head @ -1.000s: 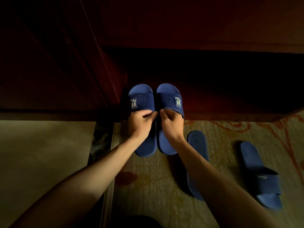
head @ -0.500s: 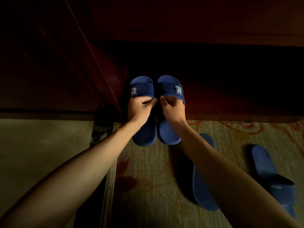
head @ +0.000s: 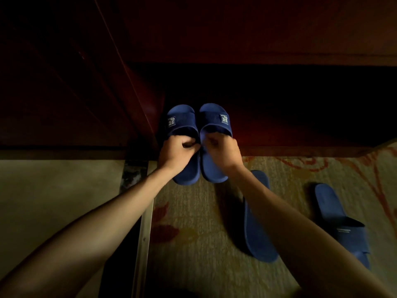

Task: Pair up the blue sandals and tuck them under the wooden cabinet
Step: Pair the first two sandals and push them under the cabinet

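Two blue sandals with white logo patches lie side by side, toes pointing into the dark gap under the wooden cabinet [head: 257, 29]. My left hand [head: 176, 151] is curled on the left sandal [head: 182, 121] just behind its strap. My right hand [head: 221, 150] is curled on the right sandal [head: 214, 119] in the same way. Their heels rest on the carpet, toes just inside the gap. Whether the fingers pinch the strap edges is hard to tell in the dim light.
Two more blue sandals lie on the patterned carpet [head: 193, 222] at right: one [head: 257, 233] partly under my right forearm, another [head: 341, 222] farther right. A cabinet side panel [head: 107, 72] stands left. A metal floor strip [head: 144, 244] borders smooth flooring.
Both hands have curled tighter and drawn back slightly from the straps. The paired sandals sit a little farther toward the cabinet gap than one second ago.
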